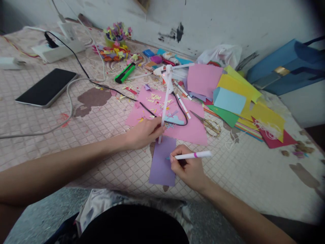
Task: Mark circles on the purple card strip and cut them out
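"Quilted cloth (109, 122), blotched with dark patches, covers the table, and a scuffed pale wall (215, 20) rises beyond it. What is each hand doing?"

"Thumb and fingers of the right hand (189, 169) are closed around a white marker (191, 155) with a magenta band. Its bluish tip points down to the purple paper (161, 166)."

"Where is that paper, from the grip?"

"Just left of the right hand's fingers, flat on the cloth, its far end reaching up near the left hand (144, 133)."

"And the left grip?"

"Narrow, pinching a long white strip (165, 105) near its lower end. Below the fingers, the strip's tip overlaps the far edge of the paper; above them it runs away from the body, over toward a glue gun (159, 70)."

"What lies beyond both hands?"

"Right past the left fingertips is a pink sheet (193, 134) strewn with small paper scraps. Gold-handled scissors (212, 128) rest farther out than the right hand and a little to its right, partly over that sheet."

"Anything else?"

"Beyond the left hand and to its left, a green cutter (125, 73); much farther left, a dark-screened device (48, 87). Past the scissors, to the right, a light blue paper (230, 100) tops a colourful pile."
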Demonstrator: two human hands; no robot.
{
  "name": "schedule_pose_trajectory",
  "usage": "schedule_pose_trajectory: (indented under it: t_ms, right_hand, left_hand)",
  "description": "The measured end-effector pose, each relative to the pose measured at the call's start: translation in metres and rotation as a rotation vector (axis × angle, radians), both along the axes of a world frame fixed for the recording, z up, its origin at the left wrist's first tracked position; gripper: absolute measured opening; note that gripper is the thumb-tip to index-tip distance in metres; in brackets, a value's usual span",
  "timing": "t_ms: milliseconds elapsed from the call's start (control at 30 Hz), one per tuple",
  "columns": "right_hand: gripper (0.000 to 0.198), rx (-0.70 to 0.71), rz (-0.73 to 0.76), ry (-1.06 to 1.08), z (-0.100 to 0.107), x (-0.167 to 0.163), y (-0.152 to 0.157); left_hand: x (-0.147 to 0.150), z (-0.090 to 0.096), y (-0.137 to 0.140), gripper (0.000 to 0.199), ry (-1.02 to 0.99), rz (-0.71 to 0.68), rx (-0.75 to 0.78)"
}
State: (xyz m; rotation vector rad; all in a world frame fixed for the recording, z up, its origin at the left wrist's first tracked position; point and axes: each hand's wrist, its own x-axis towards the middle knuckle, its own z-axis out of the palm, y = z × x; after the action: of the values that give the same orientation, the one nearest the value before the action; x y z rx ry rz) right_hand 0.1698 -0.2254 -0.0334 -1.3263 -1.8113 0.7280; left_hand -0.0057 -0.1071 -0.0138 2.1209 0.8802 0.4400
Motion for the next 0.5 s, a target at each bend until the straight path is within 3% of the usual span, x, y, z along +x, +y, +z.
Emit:
schedule_pose_trajectory:
  t_ms: [500]
  right_hand:
    - [0.011, 0.015, 0.027, -0.083, -0.0006, -0.0009, 0.0021]
  left_hand:
    - [-0.0006, -0.0018, 0.0005, 0.024, -0.008, 0.004, 0.013]
